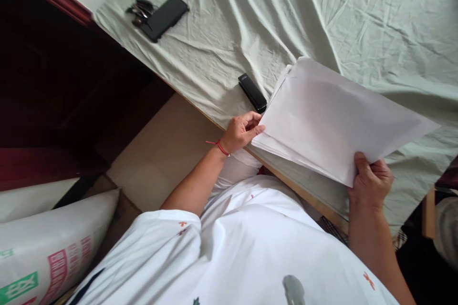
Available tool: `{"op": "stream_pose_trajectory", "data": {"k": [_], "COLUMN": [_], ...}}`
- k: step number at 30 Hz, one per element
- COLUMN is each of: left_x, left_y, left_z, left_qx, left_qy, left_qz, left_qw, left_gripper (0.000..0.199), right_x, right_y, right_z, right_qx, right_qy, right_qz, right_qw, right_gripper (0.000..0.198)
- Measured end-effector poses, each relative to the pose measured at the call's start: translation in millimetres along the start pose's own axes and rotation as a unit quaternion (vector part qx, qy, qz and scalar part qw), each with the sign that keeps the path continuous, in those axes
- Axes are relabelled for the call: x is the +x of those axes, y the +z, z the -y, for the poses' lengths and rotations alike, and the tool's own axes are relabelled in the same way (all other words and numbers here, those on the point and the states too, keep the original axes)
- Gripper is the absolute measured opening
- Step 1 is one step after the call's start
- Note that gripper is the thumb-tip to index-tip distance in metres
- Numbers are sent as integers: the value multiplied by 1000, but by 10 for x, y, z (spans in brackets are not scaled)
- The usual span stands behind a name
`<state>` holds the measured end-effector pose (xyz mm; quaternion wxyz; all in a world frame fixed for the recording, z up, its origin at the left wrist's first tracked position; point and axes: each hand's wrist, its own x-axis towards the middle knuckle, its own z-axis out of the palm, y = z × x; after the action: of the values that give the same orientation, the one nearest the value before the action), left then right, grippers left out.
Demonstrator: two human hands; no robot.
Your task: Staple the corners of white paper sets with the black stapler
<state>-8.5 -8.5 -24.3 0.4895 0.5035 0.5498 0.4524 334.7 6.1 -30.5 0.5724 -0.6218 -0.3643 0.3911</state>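
Observation:
Several white sheets of paper [322, 114] lie in a loose stack near the front edge of the cloth-covered surface, the top sheet curving up at its right side. My left hand [244, 129], with a red string at the wrist, pinches the stack's left corner between thumb and fingers. At the lower right, my right hand [372, 178] grips the paper's near edge, thumb on top and fingers hidden underneath. Just beyond my left hand rests a black stapler [252, 93], beside the stack's left edge.
A pale green cloth [222, 33] with many wrinkles covers the surface. Toward the far left corner lie a black phone-like case [166, 16] and a bunch of keys [141, 9]. A printed white sack [57, 243] stands on the floor at lower left.

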Motion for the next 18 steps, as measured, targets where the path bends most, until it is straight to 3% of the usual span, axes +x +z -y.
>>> {"op": "stream_pose_trajectory", "data": {"k": [2,8,14,18], "left_x": [-2,19,5,22], "left_y": [2,34,4,26], "left_z": [-6,-35,-27,-17], "left_qx": [-5,62,16,61], "left_qy": [-9,21,-3,20], "left_qz": [17,-64,10,-46], "left_qw": [1000,996,1000,997], "left_gripper": [42,48,42,48], "right_x": [9,-5,-4,-7], "right_y": [4,26,38,41], "right_z": [-3,22,38,30], "right_qx": [9,24,43,53], "right_qy": [3,9,14,14], "right_qz": [-4,-14,-22,-28], "right_qw": [1000,1000,999,998], "right_gripper": [30,32,35,36]}}
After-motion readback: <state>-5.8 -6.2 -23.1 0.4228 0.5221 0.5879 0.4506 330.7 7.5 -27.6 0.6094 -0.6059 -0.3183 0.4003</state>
